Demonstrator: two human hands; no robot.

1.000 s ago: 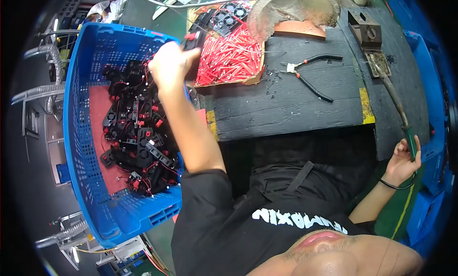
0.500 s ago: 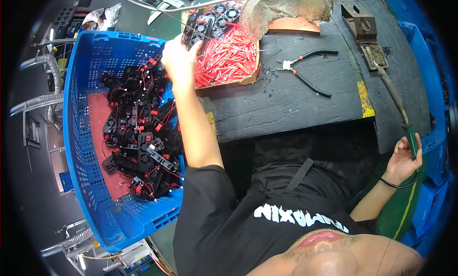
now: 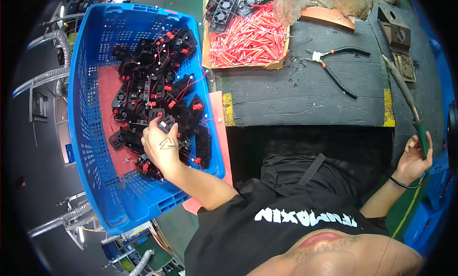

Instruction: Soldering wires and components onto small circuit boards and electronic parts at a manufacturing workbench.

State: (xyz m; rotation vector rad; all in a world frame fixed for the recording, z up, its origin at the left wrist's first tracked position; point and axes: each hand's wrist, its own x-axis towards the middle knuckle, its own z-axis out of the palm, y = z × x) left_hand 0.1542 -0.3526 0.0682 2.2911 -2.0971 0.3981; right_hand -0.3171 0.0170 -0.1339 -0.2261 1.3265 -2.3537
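Observation:
My left hand [image 3: 162, 145] is down in the blue crate [image 3: 75, 90] on the left. Its thumb and fingers are closed around a black plastic part [image 3: 165, 124], partly hidden by the fingers. Around it lie several black fan assemblies [image 3: 143, 97] with red connectors and thin red wires, heaped together. At the far right my right hand [image 3: 415, 156] grips a soldering iron [image 3: 421, 133] by its green handle. The iron's metal shaft slants up toward the back of the bench, its tip near a dark metal stand [image 3: 395, 35].
On the dark bench [image 3: 305, 106] a cardboard box [image 3: 206, 52] holds many red tube-like pieces [image 3: 248, 40], with small black fans [image 3: 223, 11] at its back. Black-handled cutting pliers [image 3: 329, 61] lie right of it. Pink sheet [image 3: 220, 133] shows between crate and bench.
My left hand has moved from the fans at the cardboard box down into the crate, onto a black part. The view has shifted left. My right hand still holds the soldering iron.

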